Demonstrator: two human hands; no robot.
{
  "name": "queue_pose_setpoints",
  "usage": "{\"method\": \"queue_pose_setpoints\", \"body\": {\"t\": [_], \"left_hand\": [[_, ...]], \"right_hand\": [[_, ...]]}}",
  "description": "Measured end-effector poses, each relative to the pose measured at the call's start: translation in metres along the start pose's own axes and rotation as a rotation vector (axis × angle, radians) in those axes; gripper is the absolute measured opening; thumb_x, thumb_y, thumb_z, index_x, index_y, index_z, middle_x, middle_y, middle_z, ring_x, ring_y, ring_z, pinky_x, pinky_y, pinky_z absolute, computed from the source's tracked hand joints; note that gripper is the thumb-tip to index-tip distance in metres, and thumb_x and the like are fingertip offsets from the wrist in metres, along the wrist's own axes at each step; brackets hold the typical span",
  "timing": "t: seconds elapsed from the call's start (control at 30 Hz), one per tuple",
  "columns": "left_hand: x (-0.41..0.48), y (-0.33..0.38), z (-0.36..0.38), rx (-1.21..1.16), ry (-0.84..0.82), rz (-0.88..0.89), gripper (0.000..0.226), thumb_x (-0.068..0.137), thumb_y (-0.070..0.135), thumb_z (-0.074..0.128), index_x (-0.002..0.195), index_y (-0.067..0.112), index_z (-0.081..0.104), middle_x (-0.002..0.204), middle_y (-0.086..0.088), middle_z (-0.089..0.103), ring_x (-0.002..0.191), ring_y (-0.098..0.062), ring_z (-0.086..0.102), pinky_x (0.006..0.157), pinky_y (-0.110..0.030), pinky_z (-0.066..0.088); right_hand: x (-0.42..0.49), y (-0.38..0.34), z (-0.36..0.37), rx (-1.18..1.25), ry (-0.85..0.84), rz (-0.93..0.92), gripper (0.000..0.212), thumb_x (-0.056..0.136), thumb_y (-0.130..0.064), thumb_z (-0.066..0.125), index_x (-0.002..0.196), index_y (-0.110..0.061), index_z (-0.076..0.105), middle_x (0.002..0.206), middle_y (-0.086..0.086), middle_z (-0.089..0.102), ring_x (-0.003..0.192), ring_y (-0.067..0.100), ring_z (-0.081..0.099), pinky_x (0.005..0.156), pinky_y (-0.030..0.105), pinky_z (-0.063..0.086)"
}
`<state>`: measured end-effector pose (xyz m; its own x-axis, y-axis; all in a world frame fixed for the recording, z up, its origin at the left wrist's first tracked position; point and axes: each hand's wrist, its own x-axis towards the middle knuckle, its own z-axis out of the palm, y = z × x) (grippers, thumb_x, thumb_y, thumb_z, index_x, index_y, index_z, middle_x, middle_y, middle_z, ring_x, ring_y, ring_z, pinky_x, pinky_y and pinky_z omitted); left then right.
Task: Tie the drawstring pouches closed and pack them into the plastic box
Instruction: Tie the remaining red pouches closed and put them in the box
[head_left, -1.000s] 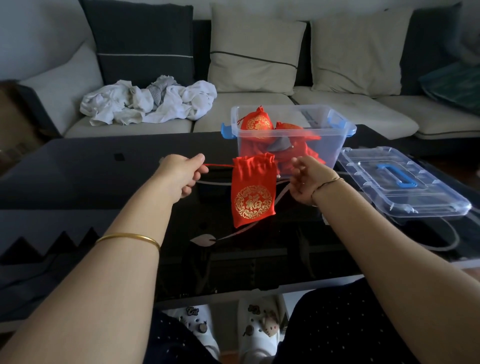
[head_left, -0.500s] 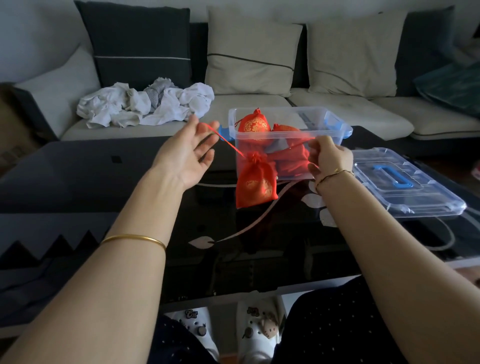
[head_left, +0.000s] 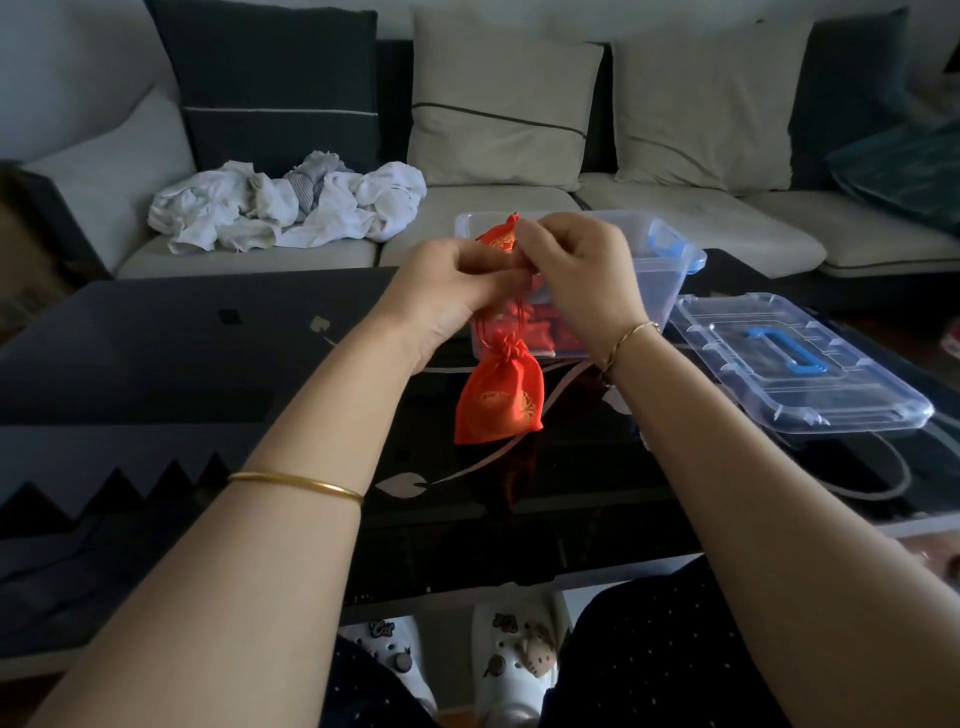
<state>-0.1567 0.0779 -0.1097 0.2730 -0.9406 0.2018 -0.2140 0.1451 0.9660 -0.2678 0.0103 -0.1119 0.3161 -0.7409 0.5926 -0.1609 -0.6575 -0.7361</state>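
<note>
both hands came together since half a second ago: back then my left hand (head_left: 457, 280) was flung open out to the left of the plastic box (head_left: 667, 283) and my right hand (head_left: 576, 265) was pulling off toward its right end. now they're knuckle to knuckle in front of the box's near wall, up around rim height. the pouch (head_left: 498, 400) dropped lower too and dangles under them on its drawstring (head_left: 479, 325), on my side of the box.

what that means, i reckon: the neck is bunched tight, so the cinching pull is done and i'm onto the knot. this one isn't tied or packed yet.

pose-wise, both hands are closed, fingers curled in, each pinching the drawstring cords near their ends, wrists bent in toward each other. can't really see the fingertips on the left one, they're tucked behind the knuckles.

can't tell if the pouch bottom is touching the bench (head_left: 156, 353) or just hovering over it. more red pouches (head_left: 540, 322) already sit inside the box, and the lid (head_left: 800, 364) lies flat just right of the box.
</note>
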Motion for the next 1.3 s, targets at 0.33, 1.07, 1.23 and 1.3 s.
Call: {"method": "queue_pose_setpoints", "body": {"t": [0.33, 1.07, 1.23, 1.3], "left_hand": [[0.004, -0.006, 0.000, 0.044, 0.034, 0.000, 0.016, 0.085, 0.013, 0.066, 0.097, 0.004, 0.069, 0.078, -0.002, 0.065, 0.055, -0.002, 0.054, 0.065, -0.021, 0.049], [-0.001, -0.002, -0.007, 0.127, 0.017, 0.115, 0.021, 0.086, -0.008, 0.056, 0.089, 0.012, 0.059, 0.080, -0.004, 0.063, 0.065, -0.005, 0.060, 0.065, -0.020, 0.053], [0.001, -0.004, -0.004, 0.560, 0.074, 0.411, 0.029, 0.086, -0.002, 0.056, 0.107, 0.017, 0.060, 0.084, 0.009, 0.057, 0.082, -0.007, 0.058, 0.082, -0.023, 0.050], [-0.001, -0.005, -0.001, 0.617, 0.136, 0.466, 0.032, 0.086, 0.002, 0.057, 0.112, 0.020, 0.060, 0.084, 0.013, 0.058, 0.087, -0.009, 0.059, 0.084, -0.024, 0.049]], "right_hand": [[-0.002, 0.019, -0.001, 0.057, -0.235, 0.318, 0.043, 0.100, -0.034, 0.034, 0.068, -0.017, 0.058, 0.067, -0.001, 0.058, 0.062, 0.012, 0.051, 0.067, 0.031, 0.042], [-0.009, 0.027, -0.007, 0.175, -0.358, 0.434, 0.026, 0.098, -0.017, 0.043, 0.079, -0.011, 0.060, 0.072, 0.002, 0.058, 0.055, 0.007, 0.054, 0.048, 0.015, 0.043], [-0.010, 0.028, 0.002, 0.559, -0.400, 0.485, 0.021, 0.098, -0.012, 0.040, 0.094, -0.011, 0.060, 0.074, 0.001, 0.062, 0.066, 0.013, 0.058, 0.063, 0.025, 0.046], [-0.010, 0.028, 0.003, 0.637, -0.457, 0.513, 0.019, 0.097, -0.012, 0.042, 0.093, -0.012, 0.060, 0.076, 0.002, 0.062, 0.068, 0.014, 0.056, 0.064, 0.026, 0.044]]}}
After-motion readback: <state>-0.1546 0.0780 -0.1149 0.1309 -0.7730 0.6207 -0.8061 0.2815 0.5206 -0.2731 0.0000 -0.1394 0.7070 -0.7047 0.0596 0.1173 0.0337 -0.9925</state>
